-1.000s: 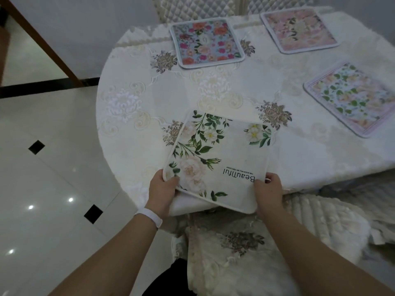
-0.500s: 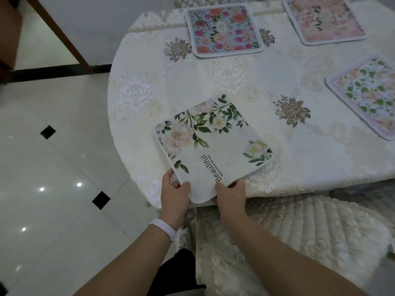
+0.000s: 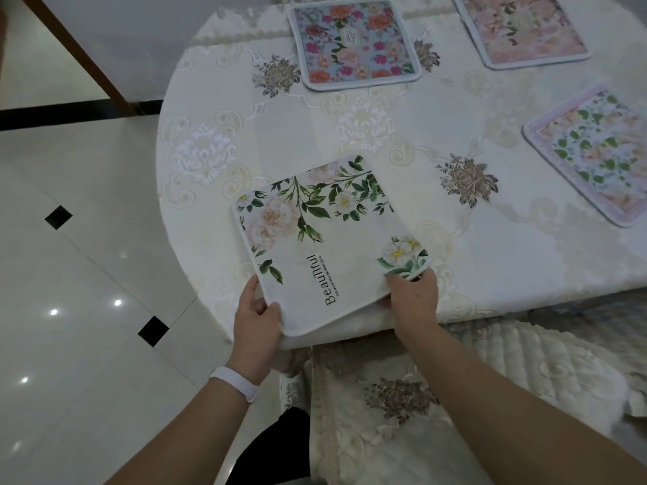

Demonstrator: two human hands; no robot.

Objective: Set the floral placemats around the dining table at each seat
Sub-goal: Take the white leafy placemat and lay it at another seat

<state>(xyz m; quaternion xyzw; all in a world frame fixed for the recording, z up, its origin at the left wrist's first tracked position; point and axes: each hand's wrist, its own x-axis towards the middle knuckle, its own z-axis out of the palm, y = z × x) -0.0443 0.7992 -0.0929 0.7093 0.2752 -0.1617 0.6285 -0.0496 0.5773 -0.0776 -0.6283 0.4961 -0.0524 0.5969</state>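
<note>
A white floral placemat (image 3: 329, 246) printed "Beautiful" lies at the near edge of the round table (image 3: 385, 134), its near corner hanging past the rim. My left hand (image 3: 257, 316) pinches its near-left edge. My right hand (image 3: 413, 299) grips its near-right corner by the white flowers. Three other floral placemats lie flat on the cream tablecloth: a blue one (image 3: 353, 43) at the far side, a pink one (image 3: 525, 29) at the far right, and a green-and-peach one (image 3: 595, 152) at the right edge.
A quilted cream chair cushion (image 3: 490, 379) sits just below the table's near edge, under my arms. Glossy white tiled floor (image 3: 70, 274) spreads to the left. A dark wooden post (image 3: 80, 54) slants at the upper left.
The white placemat has been rotated clockwise on the table, so its text now runs up and down. My hands shifted along its edges, the right one moving to the flowered corner.
</note>
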